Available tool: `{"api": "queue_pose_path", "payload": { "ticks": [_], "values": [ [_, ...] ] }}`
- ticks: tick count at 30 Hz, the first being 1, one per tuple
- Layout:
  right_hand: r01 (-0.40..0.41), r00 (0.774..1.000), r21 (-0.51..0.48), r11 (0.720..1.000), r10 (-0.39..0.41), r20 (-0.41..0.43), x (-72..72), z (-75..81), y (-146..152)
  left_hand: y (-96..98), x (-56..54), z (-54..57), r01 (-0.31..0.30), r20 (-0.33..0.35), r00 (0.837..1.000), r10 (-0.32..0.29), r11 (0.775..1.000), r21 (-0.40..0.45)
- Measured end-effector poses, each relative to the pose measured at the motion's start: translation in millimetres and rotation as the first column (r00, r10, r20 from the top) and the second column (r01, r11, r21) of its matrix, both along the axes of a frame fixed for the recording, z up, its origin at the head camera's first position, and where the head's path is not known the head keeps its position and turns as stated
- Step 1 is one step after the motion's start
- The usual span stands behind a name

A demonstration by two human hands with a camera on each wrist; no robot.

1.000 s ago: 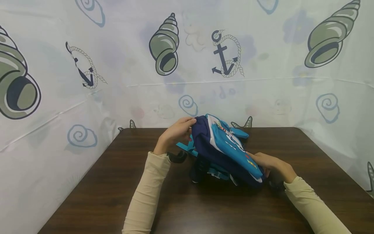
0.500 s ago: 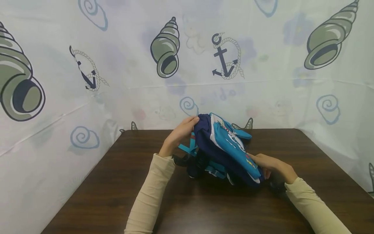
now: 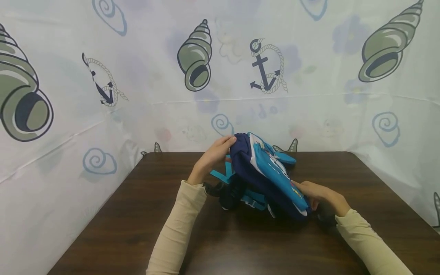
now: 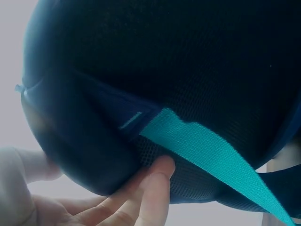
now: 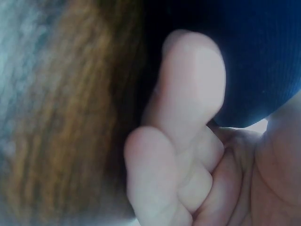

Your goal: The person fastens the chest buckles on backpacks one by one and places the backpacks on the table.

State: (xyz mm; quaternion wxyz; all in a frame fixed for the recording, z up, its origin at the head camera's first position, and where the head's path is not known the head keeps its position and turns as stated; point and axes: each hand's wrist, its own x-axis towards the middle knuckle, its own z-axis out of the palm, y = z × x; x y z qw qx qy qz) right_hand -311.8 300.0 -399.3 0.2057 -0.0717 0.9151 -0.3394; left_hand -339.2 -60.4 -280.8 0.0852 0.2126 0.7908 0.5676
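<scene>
A small navy and light-blue backpack (image 3: 271,168) with a cartoon print leans at a tilt over the table, its front panel facing up and right. My left hand (image 3: 215,153) grips its upper left end. In the left wrist view the thumb lies on one side and the fingers (image 4: 155,188) press the dark mesh back beside a teal strap (image 4: 202,141). At the lower right end, my right hand (image 3: 317,194) holds the other end, thumb on the front and curled fingers (image 5: 188,84) beneath. Teal straps with a buckle (image 3: 254,201) hang under the bag.
The dark brown wooden table (image 3: 144,229) lies beneath. Behind and at the sides hangs a pale cloth (image 3: 154,68) printed with shells and anchors. A black band (image 3: 214,189) sits at the left wrist.
Over the first half second the left hand and the bag's upper end shift slightly right in the head view. Since then the bag has tipped only a little; both hands keep their hold.
</scene>
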Motion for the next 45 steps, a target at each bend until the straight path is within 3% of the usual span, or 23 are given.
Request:
{"api": "queue_pose_path", "payload": {
  "ticks": [7, 15, 23, 37, 45],
  "values": [
    [-0.043, 0.999, -0.054, 0.998, 0.042, -0.023, -0.4, 1.5, 4, 13.3, 7.5, 5.4, 0.007, 0.040, 0.999, -0.009, 1.000, 0.029],
    [-0.066, 0.998, -0.072, 0.995, 0.065, -0.021, 0.1, 1.1, 3, 17.2, 12.7, 5.5, -0.012, 0.025, 1.000, 0.011, 1.000, 0.026],
    [-0.089, 0.996, -0.073, 0.993, 0.087, -0.032, 0.9, 1.6, 5, 21.9, 11.6, 2.3, -0.012, 0.023, 1.000, 0.009, 0.992, 0.123],
    [-0.055, 0.998, -0.026, 0.998, 0.054, -0.029, 2.7, 3.6, -3, 26.9, 13.5, 4.8, -0.084, 0.017, 0.997, 0.082, 0.975, 0.206],
    [-0.066, 0.998, -0.046, 0.997, 0.065, -0.011, -0.1, 1.0, -1, 33.3, 19.1, 7.9, -0.103, 0.060, 0.994, 0.091, 0.964, 0.244]
  ]
}}
